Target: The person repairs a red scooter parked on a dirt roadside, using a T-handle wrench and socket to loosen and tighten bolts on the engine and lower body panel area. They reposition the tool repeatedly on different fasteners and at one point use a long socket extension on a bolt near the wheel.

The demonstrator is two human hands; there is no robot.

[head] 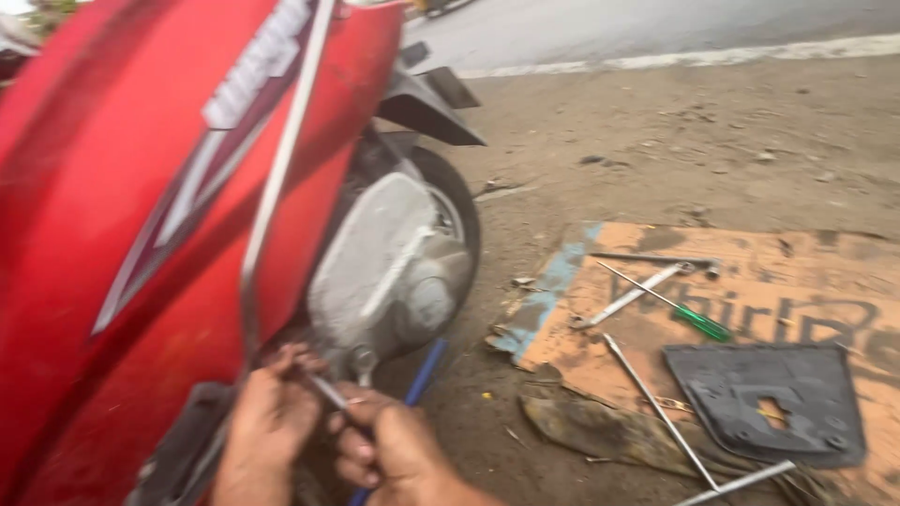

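A slim metal tool (330, 392), most likely a small spanner or driver shaft, is caught between both hands low at the red scooter's side panel (112, 187), just under the grey engine cover (375, 272). The left hand (267, 422) curls its fingers around the upper end of the shaft, against the panel's lower edge; the right hand (384, 450) pinches the nearer end, fingers pressed together on it. Motion blur hides what the tip meets. The tool looks rigid, light and smooth, probably slick if greasy, so a hold near the middle of the shaft with the thumb bracing should serve best. Beyond the right hand a blue rod (427, 370) slants to the ground. Further right, on a cardboard sheet (600, 356), lie a green-handled screwdriver (670, 302), a long spanner (626, 298), a T-shaped wrench (666, 417) and a black plastic cover (764, 398).
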